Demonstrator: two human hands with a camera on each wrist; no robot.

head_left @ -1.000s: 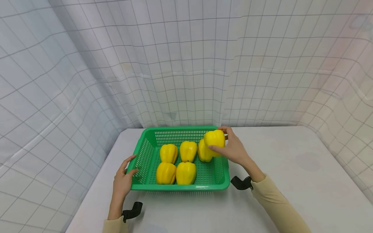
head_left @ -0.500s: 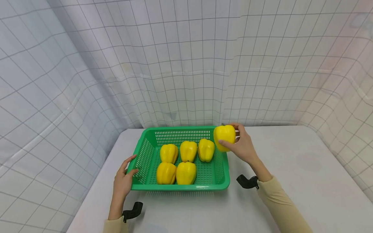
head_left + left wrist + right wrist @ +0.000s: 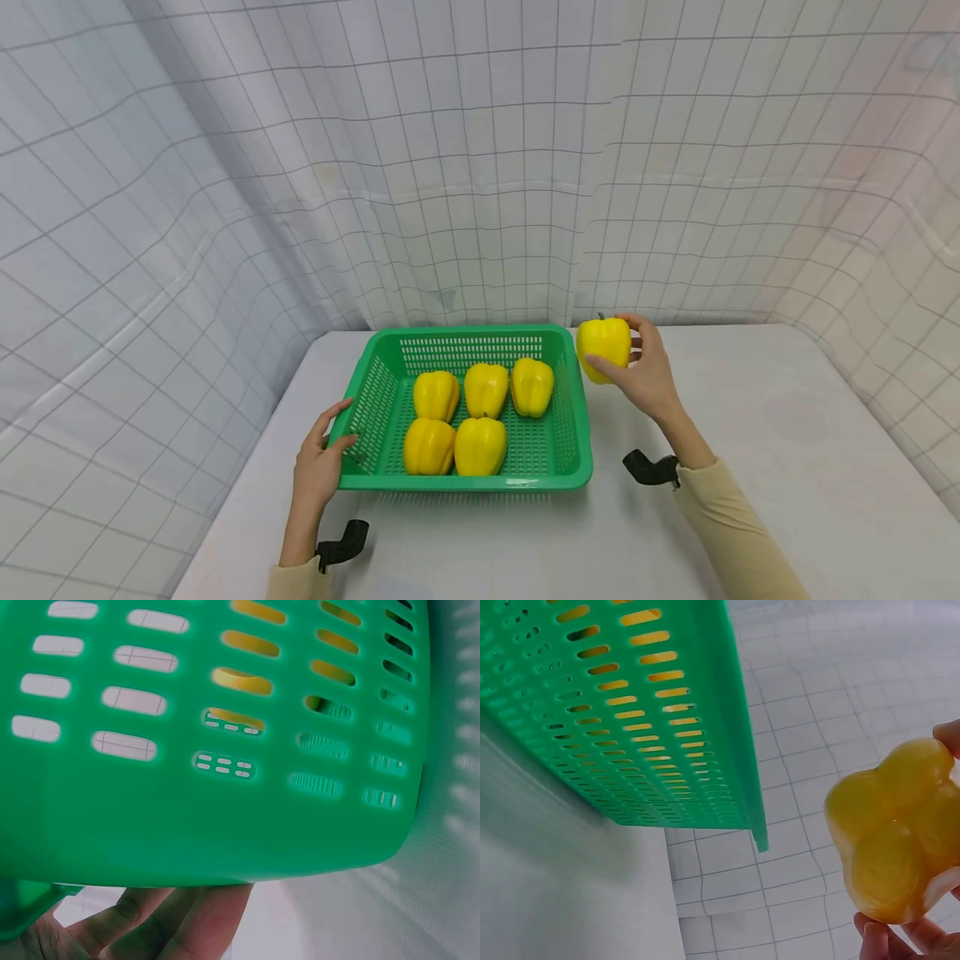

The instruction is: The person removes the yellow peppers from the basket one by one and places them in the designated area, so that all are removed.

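A yellow bell pepper [image 3: 606, 342] with a short green stem is upright in my right hand [image 3: 648, 377], just beyond the right rim of a green plastic basket [image 3: 465, 482]. My thumb lies on its near side and the fingers curl round the back. In the right wrist view the lobed bottom of the bell pepper [image 3: 892, 832] shows, raised above the table. My left hand [image 3: 317, 471] grips the basket's left rim, thumb inside and fingers outside. Several more yellow bell peppers [image 3: 480, 447] lie in the basket, in two rows towards its middle and right.
The basket's slotted side wall [image 3: 652, 712] rises close beside the held pepper in the right wrist view. A white table [image 3: 757, 433] extends to the right. Grid-patterned white sheets [image 3: 480, 167] hang behind and on both sides. Black mounts [image 3: 651, 468] are strapped to both wrists.
My right hand has carried the pepper from over the basket's right side to the right, past the rim, uncovering the pepper behind it. My left hand and the basket stay put.
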